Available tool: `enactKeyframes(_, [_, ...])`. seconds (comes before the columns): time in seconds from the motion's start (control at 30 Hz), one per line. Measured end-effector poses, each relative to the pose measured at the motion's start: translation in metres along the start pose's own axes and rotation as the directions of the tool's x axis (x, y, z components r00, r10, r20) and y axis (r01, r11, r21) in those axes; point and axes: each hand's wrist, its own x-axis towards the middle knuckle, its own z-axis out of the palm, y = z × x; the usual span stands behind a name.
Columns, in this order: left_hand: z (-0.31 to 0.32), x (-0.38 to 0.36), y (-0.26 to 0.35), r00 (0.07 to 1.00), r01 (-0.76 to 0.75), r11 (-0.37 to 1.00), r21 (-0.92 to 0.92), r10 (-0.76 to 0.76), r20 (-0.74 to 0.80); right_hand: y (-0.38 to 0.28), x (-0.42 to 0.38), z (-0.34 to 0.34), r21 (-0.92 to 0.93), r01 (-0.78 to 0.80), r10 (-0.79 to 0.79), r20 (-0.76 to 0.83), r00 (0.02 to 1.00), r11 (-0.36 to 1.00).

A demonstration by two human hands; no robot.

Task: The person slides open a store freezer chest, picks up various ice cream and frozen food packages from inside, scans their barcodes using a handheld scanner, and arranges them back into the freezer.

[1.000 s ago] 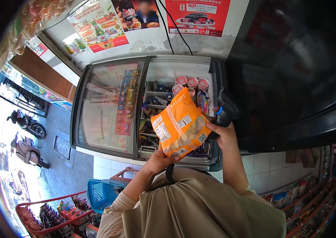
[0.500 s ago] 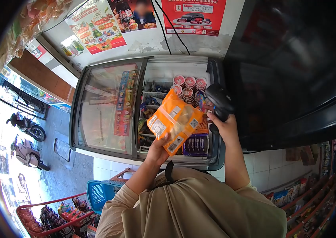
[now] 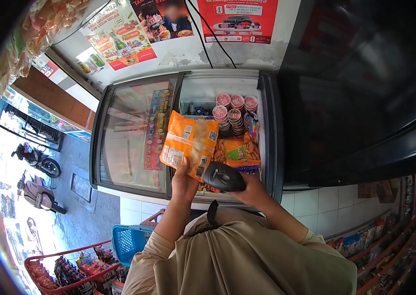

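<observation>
My left hand [image 3: 183, 183] grips the lower edge of an orange frozen-food packet [image 3: 188, 141], its printed back with labels and barcodes facing up. In my right hand [image 3: 254, 191] is a black barcode scanner [image 3: 223, 177], its head pointing left and overlapping the packet's lower right corner near a barcode. Both are over the open half of a chest freezer [image 3: 272, 123]. Inside it stand stacked ice-cream cups [image 3: 235, 117] with red-and-white lids. Nearer me, another orange food bag [image 3: 241, 151] lies in the freezer, and the scanner partly hides the goods below.
A glass lid [image 3: 131, 132] covers the freezer's left half. Right of the freezer is a large dark glossy surface [image 3: 355, 123]. A blue basket [image 3: 129, 241] and a red-rimmed rack of packets [image 3: 70, 282] stand at lower left. Shelves of goods [image 3: 389, 246] line the lower right.
The packet has moved left and turned more upright, uncovering the orange bag in the freezer. My right hand has swung the scanner down and left to the packet's lower corner.
</observation>
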Motion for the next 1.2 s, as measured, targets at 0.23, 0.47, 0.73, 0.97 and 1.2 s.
enactKeyframes(0.23, [-0.005,-0.004,0.003,0.999,-0.038,0.999,0.017,0.038,-0.006,0.002,0.006,0.003,-0.143,-0.041,0.041,-0.002,0.999,0.989])
enactKeyframes(0.47, [-0.006,-0.005,0.002,0.999,-0.038,0.999,0.030,0.039,-0.028,0.004,0.004,0.001,-0.164,-0.058,0.062,0.020,0.998,0.985])
enactKeyframes(0.73, [-0.012,-0.005,-0.001,0.998,-0.055,0.995,0.078,0.058,-0.038,-0.005,0.001,-0.003,-0.174,-0.045,0.047,0.007,0.999,0.984])
enactKeyframes(0.97, [-0.011,-0.010,0.000,0.998,-0.061,0.994,0.093,0.063,-0.024,0.005,0.001,0.003,-0.217,-0.109,0.115,0.016,0.993,0.970])
enactKeyframes(1.2, [-0.021,-0.010,0.001,0.994,-0.080,0.991,0.109,0.087,-0.060,0.010,0.000,0.010,-0.225,0.002,0.001,0.011,1.000,0.974])
